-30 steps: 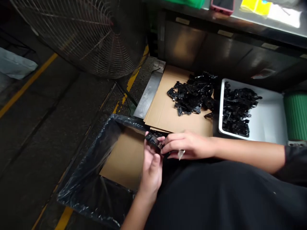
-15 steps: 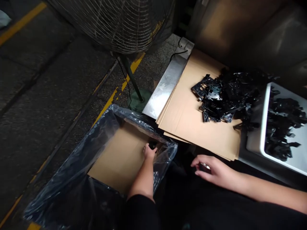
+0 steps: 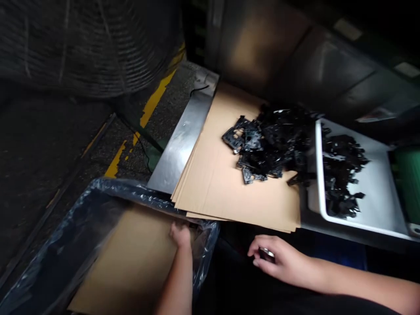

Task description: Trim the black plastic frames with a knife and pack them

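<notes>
Our left hand (image 3: 180,234) reaches into a plastic-lined box (image 3: 204,249), pointing away from us, its fingers bunched at the far wall; we cannot tell whether they pinch anything. Our right hand (image 3: 282,258) rests outside the box, fingers curled around a small shiny metal piece (image 3: 267,253), which is mostly hidden, so its long axis is hard to make out. Ahead, black plastic parts (image 3: 269,144) lie heaped on flat cardboard (image 3: 229,192), spilling toward a white tray (image 3: 370,218) holding more.

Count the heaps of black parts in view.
2: the larger heap lying on stacked cardboard sheets, the smaller heap inside a white tray. More may lie hidden beneath.
</notes>
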Action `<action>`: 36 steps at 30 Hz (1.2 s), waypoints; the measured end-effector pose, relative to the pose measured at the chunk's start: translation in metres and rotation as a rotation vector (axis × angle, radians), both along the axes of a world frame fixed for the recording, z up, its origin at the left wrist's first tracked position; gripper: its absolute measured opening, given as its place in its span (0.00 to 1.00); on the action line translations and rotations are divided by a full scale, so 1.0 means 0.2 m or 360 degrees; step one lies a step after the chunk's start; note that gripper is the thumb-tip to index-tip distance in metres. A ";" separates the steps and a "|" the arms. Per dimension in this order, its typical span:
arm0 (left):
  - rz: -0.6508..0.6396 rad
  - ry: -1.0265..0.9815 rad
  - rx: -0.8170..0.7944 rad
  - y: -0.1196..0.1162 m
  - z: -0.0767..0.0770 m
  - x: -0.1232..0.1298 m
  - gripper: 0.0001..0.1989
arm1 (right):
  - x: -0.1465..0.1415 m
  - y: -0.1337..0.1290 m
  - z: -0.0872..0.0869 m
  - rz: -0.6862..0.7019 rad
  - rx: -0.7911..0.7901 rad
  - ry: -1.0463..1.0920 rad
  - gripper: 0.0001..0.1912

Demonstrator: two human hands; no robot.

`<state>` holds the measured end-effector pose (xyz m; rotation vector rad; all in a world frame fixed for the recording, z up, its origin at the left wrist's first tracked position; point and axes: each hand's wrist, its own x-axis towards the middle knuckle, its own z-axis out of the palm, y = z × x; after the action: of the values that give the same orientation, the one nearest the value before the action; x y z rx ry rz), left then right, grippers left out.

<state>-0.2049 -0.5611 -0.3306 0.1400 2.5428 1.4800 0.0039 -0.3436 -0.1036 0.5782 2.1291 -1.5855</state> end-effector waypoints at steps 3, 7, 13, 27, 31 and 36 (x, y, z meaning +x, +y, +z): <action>0.0383 0.0241 0.0061 -0.02 0.27 -0.04 0.22 | 0.01 0.09 0.09 -0.0106 0.0033 0.0106 0.07; 0.0357 0.0478 0.0173 0.19 0.68 -0.04 0.20 | 0.04 0.24 0.24 -0.0194 0.0037 0.0318 0.08; -0.0770 0.0381 0.0022 1.13 0.94 0.03 0.17 | 0.16 0.45 0.39 -0.0320 0.0078 0.0633 0.06; -0.0690 0.0681 0.0136 1.17 1.27 0.22 0.14 | 0.37 0.81 0.38 -0.0762 -0.0156 0.0850 0.07; -0.0833 0.0733 0.0325 1.09 1.40 0.39 0.13 | 0.30 0.86 0.38 -0.0951 -0.0320 0.0910 0.16; -0.1116 0.0558 0.0500 1.10 1.54 0.62 0.10 | 0.25 0.91 0.49 -0.0991 -0.0572 0.0876 0.27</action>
<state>-0.0813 -0.3406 -0.0218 1.2823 2.0855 1.6078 0.0531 -0.1610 -0.0048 0.7977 2.0305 -2.6626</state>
